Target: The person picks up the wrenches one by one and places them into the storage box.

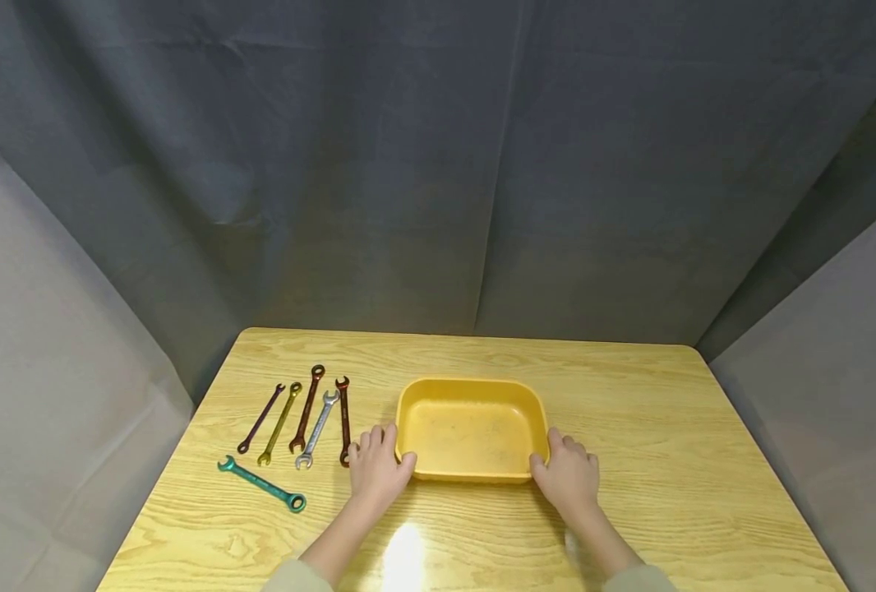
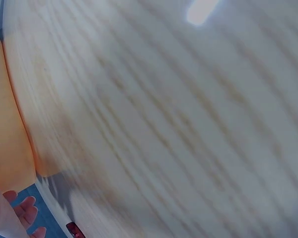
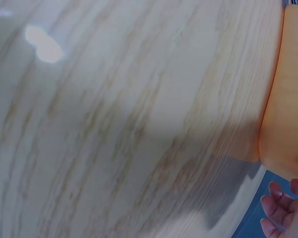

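A yellow plastic tray (image 1: 475, 477) with rounded corners and raised walls sits at the middle of the table. My left hand (image 1: 377, 473) grips its near left corner, thumb at the rim and fingers along the outer side. At the near right corner, my right hand (image 1: 569, 475) holds the tray the same way. Beside the left fingers lies a dark red wrench (image 1: 345, 415), its ring end right at the fingertips. Both wrist views catch the tray's outer wall, orange-looking in the left wrist view (image 2: 10, 119) and right wrist view alike, with curled fingertips below it.
Left of the tray lie more wrenches: silver (image 1: 317, 432), reddish-brown (image 1: 307, 409), yellow-green (image 1: 279, 423) and purple (image 1: 261, 419). Closer to me, a teal wrench (image 1: 262, 483) lies slanted. Dark curtains (image 1: 438, 181) hang behind the wood-grain table (image 1: 667, 469).
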Demonstrator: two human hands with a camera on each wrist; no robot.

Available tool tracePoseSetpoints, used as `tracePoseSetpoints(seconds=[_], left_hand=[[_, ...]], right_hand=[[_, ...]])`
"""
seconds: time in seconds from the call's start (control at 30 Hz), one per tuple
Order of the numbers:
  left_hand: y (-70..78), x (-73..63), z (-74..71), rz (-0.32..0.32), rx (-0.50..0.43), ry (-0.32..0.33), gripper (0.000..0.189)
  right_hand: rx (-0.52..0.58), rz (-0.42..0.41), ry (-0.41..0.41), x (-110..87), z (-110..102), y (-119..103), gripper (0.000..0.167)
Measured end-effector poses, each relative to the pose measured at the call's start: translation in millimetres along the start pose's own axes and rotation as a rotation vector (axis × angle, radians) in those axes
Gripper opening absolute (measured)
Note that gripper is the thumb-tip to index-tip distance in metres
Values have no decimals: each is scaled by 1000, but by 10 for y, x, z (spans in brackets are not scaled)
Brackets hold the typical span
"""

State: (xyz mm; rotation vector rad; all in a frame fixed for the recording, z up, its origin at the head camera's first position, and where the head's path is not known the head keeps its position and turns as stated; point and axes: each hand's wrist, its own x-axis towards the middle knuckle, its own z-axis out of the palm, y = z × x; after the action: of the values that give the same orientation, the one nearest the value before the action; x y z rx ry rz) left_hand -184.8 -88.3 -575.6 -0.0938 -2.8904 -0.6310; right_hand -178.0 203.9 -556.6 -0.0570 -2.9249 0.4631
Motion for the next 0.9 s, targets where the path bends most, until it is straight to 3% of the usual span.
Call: tracePoseSetpoints(seconds=[0.9], left_hand=[[-107, -155, -71, -27, -5, 7, 50]], right_hand=[[-2, -5, -29, -173, 10, -142, 47]])
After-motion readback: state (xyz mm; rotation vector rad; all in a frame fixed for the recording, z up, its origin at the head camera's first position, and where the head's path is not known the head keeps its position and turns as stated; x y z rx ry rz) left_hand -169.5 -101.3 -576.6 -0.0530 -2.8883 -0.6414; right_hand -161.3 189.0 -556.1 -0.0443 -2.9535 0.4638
